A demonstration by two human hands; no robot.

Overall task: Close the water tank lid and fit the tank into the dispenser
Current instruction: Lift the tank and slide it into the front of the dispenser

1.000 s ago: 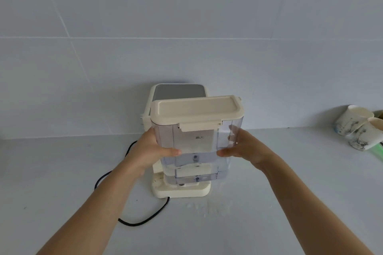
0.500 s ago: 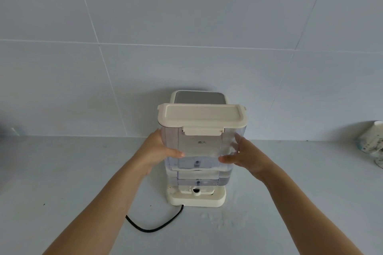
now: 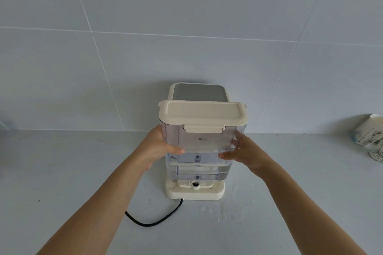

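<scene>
I hold a clear plastic water tank (image 3: pixel 202 151) upright in both hands, just in front of the cream dispenser (image 3: pixel 199 91). Its cream lid (image 3: pixel 202 113) lies flat on top with the front latch down. My left hand (image 3: pixel 158 147) grips the tank's left side and my right hand (image 3: pixel 246 154) grips its right side. The tank's bottom hangs a little above the dispenser's cream base (image 3: pixel 215 192), where a small round inlet (image 3: pixel 194 184) shows. Most of the dispenser body is hidden behind the tank.
A black power cord (image 3: pixel 153 220) curls from the base across the grey counter toward me. Patterned cups (image 3: pixel 367 132) lie at the right edge by the tiled wall. Water droplets (image 3: pixel 219 211) speckle the counter right of the base.
The tank, first tilted, has straightened and come level in front of the dispenser. My view has shifted, so the dispenser sits more centred and the cups have slid toward the right edge.
</scene>
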